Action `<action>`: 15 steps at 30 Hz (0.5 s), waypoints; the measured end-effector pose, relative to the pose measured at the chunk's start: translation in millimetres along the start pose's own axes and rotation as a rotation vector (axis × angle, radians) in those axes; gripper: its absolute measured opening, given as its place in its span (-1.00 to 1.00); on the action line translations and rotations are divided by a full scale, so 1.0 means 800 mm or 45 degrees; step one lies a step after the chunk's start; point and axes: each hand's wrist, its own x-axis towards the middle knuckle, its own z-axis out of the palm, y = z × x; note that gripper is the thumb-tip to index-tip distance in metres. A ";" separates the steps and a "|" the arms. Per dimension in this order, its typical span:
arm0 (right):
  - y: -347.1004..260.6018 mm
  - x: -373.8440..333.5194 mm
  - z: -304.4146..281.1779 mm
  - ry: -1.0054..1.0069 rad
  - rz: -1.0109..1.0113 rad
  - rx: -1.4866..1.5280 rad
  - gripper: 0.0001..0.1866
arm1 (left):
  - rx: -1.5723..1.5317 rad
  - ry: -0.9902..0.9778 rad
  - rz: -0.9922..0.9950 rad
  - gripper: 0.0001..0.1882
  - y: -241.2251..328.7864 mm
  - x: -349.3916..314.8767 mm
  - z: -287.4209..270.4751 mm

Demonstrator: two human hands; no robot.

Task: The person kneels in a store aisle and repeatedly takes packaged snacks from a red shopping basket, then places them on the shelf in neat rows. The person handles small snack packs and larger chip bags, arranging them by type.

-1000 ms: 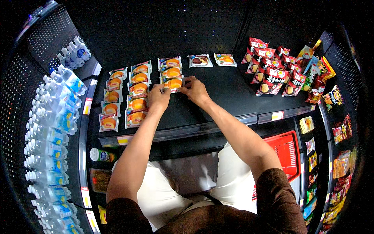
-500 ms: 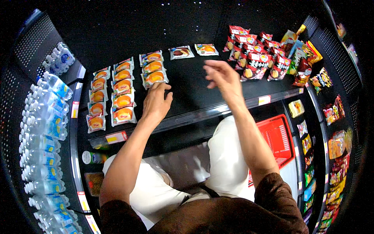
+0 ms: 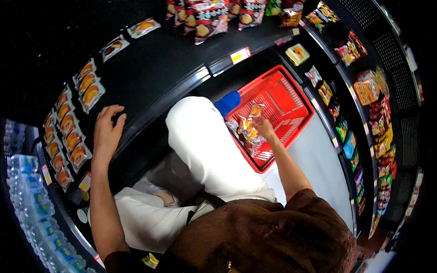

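My right hand (image 3: 263, 127) reaches down into a red shopping basket (image 3: 298, 98), its fingers against small wrapped snack packets (image 3: 247, 129) with yellow and orange print. Its fingertips are blurred among the packets, so I cannot make out whether they grip one. My left hand (image 3: 108, 129) rests at the front of the black shelf (image 3: 150, 68), thumb and fingers apart, with nothing in it. Just beyond it lies a short row of wrapped round cakes (image 3: 91, 94), and two longer rows of cakes (image 3: 74, 136) lie to its left.
Red snack bags (image 3: 211, 20) stand on the shelf toward the back. Two single packets, a wrapped dark cake (image 3: 114, 48) and a wrapped orange cake (image 3: 144, 28), lie behind the rows. Water bottles (image 3: 34, 195) line the left; side shelves with colourful snack packets (image 3: 382, 136) curve along the right.
My head view has turned right. My right hand has gone from above the shelf down into the basket. My left hand stays by the shelf, a little away from the cakes.
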 end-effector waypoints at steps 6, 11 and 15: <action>0.007 -0.023 0.059 -0.336 -0.087 -0.783 -0.44 | 0.104 -0.057 -0.047 -0.73 -0.016 0.007 -0.001; 0.043 -0.039 0.064 -0.478 -0.129 -1.092 -0.52 | 0.233 -0.047 -0.003 -0.74 -0.004 0.005 0.004; 0.069 -0.049 0.074 -0.357 -0.009 -1.150 -0.63 | 0.323 -0.033 0.046 -0.73 0.001 0.007 0.008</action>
